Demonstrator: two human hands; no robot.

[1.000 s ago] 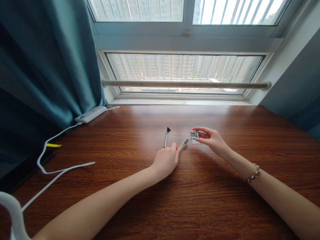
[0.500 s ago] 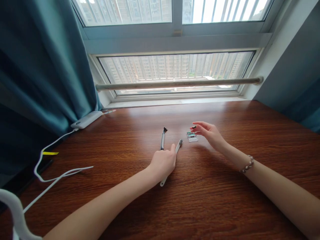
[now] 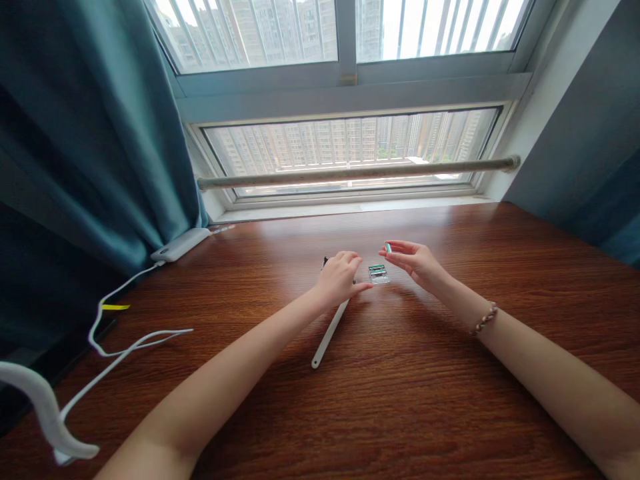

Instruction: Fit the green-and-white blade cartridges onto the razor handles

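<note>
Between the thumb and fingers of my right hand (image 3: 413,259) is a small teal razor cartridge (image 3: 389,247), held above the table. Just below and left of it lies a clear plastic case (image 3: 379,275) with teal and dark cartridges inside. My left hand (image 3: 341,279) is open, thumb and fingers apart, close to the left side of the case. A white toothbrush (image 3: 329,339) lies slanted on the table beneath it, the brush head mostly covered by the hand. Only the dark tip of a razor (image 3: 325,261) shows behind my left hand; its handle is hidden.
The brown wooden table (image 3: 425,400) reaches to the window sill. On the left are a white power strip (image 3: 181,245) beside the blue curtain (image 3: 115,133), white cables (image 3: 125,350), a yellow strip (image 3: 115,307) and a curved white thing (image 3: 45,413) near the front.
My left hand has let go of the toothbrush and moved forward and right towards the case, its fingers spreading. My right hand has lifted the cartridge slightly away from the case. The view has shifted slightly.
</note>
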